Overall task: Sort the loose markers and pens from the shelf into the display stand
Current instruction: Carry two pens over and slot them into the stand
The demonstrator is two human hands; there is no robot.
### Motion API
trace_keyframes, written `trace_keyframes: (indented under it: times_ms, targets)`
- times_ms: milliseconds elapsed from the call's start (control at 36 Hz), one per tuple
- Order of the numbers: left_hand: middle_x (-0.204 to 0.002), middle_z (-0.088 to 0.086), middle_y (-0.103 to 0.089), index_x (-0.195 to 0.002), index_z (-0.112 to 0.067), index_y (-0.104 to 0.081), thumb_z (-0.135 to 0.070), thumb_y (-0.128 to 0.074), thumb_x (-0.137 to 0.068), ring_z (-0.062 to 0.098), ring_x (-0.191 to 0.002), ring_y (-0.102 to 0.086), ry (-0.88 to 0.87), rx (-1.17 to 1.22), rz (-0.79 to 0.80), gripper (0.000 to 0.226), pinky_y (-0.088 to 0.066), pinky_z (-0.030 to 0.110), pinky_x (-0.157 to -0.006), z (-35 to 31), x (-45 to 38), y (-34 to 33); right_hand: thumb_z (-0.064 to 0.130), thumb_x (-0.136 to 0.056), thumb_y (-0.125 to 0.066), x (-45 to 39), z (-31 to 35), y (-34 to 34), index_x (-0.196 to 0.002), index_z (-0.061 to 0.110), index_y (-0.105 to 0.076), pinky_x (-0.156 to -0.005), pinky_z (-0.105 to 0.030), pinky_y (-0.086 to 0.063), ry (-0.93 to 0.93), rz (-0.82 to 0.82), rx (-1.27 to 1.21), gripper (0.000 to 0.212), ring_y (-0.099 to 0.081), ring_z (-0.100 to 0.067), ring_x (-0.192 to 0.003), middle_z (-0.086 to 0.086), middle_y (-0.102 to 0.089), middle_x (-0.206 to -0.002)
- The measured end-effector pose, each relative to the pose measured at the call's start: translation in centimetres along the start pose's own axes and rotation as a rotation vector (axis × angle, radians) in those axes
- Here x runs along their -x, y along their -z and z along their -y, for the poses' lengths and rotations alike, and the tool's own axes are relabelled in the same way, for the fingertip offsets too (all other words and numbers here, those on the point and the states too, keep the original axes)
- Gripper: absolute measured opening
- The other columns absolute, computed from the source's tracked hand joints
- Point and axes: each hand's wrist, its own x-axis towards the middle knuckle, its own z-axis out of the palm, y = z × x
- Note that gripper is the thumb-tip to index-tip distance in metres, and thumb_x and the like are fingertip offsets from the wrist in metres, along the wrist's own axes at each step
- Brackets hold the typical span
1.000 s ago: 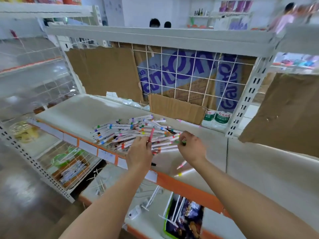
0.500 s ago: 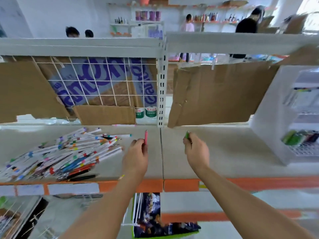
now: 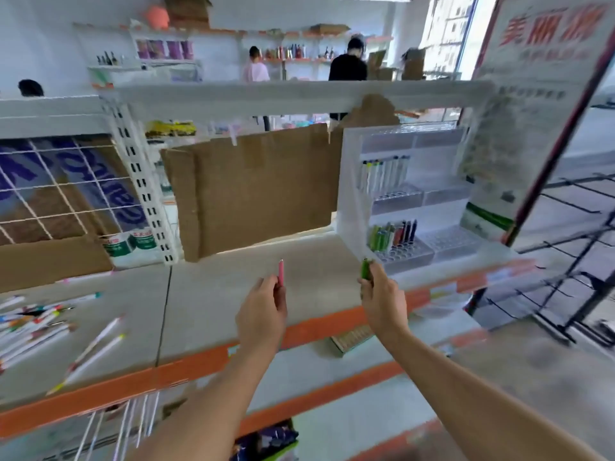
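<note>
Head view: we have swung right from the loose pile of white pens (image 3: 30, 324), and the white plastic display stand (image 3: 409, 207) now sits close. Our left hand (image 3: 263, 314) fingers pinch a pink pen (image 3: 281, 272), right hand (image 3: 382, 301) grips a green marker (image 3: 366, 269) just before the stand's lower green row, ready for slotting.

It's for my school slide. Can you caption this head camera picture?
Left hand holds a pink pen, right hand a green marker, near the white plastic display stand.

A shop floor mid-stocking, white metal retail shelving (image 3: 299, 94) with orange price-strip edges (image 3: 332, 324), a clear pen display stand (image 3: 409, 194), loose pens heaped on the shelf (image 3: 30, 324), bottles on wall shelves (image 3: 293, 53) behind, a red-lettered poster (image 3: 545, 38), people (image 3: 347, 66) browsing.
</note>
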Motion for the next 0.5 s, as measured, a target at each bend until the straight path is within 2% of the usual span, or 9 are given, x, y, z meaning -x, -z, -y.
trace_keyframes:
  times_ms: [56, 111, 222, 306, 361, 500]
  targets:
    - [-0.093, 0.012, -0.059, -0.094, -0.009, -0.059, -0.02, -0.047, -0.096, 0.037, -0.085, -0.057, -0.018, 0.013, 0.03, 0.016, -0.041, 0.04, -0.063, -2.1, 0.2, -1.6, 0.01, -0.096, -0.048, -0.3, -2.1, 1.5, -0.101, 0.007, -0.051, -0.047, -0.031, -0.023, -0.013, -0.067, 0.049, 0.007, -0.044, -0.023, -0.061, -0.002, -0.052, -0.071]
    - [-0.095, 0.011, -0.06, -0.096, -0.01, -0.058, -0.023, -0.045, -0.097, 0.036, -0.087, -0.057, -0.04, 0.028, 0.068, 0.018, -0.042, 0.04, -0.065, -3.9, 0.2, -3.2, 0.012, -0.094, -0.052, -0.8, -3.8, 2.9, -0.097, 0.01, -0.054, -0.045, -0.028, -0.024, -0.048, -0.122, 0.066, 0.004, -0.045, -0.023, -0.057, 0.001, -0.051, -0.066]
    - [-0.096, 0.009, -0.062, -0.098, -0.015, -0.057, -0.026, -0.045, -0.097, 0.035, -0.088, -0.058, -0.079, 0.051, 0.124, 0.017, -0.038, 0.036, -0.063, -7.0, -0.5, -6.1, 0.016, -0.093, -0.056, -2.1, -6.8, 5.1, -0.09, 0.01, -0.056, -0.051, -0.032, -0.035, -0.103, -0.19, 0.032, 0.007, -0.053, -0.028, -0.063, 0.0, -0.054, -0.068]
    - [-0.095, 0.005, -0.062, -0.097, -0.017, -0.056, -0.027, -0.044, -0.098, 0.033, -0.086, -0.058, -0.115, 0.083, 0.144, 0.016, -0.037, 0.035, -0.062, -8.8, -1.8, -8.3, 0.017, -0.094, -0.055, -3.6, -8.5, 6.3, -0.09, 0.009, -0.059, -0.05, -0.03, -0.031, -0.112, -0.252, 0.051, 0.01, -0.052, -0.028, -0.063, 0.001, -0.054, -0.072]
    - [-0.092, 0.004, -0.062, -0.095, -0.018, -0.055, -0.028, -0.043, -0.098, 0.032, -0.084, -0.058, -0.123, 0.11, 0.163, 0.016, -0.039, 0.035, -0.062, -9.5, -3.0, -9.7, 0.017, -0.094, -0.055, -5.0, -9.2, 6.8, -0.089, 0.009, -0.06, -0.049, -0.029, -0.025, -0.117, -0.292, 0.073, 0.011, -0.05, -0.027, -0.061, 0.001, -0.052, -0.075]
    - [-0.076, 0.006, -0.057, -0.081, -0.021, -0.045, -0.023, -0.044, -0.097, 0.033, -0.071, -0.055, -0.21, 0.185, 0.171, 0.017, -0.031, 0.033, -0.055, -10.7, -5.9, -12.6, 0.017, -0.096, -0.051, -8.0, -10.5, 7.5, -0.082, 0.014, -0.049, -0.051, -0.032, -0.026, -0.133, -0.334, 0.068, 0.015, -0.048, -0.028, -0.065, -0.003, -0.054, -0.078]
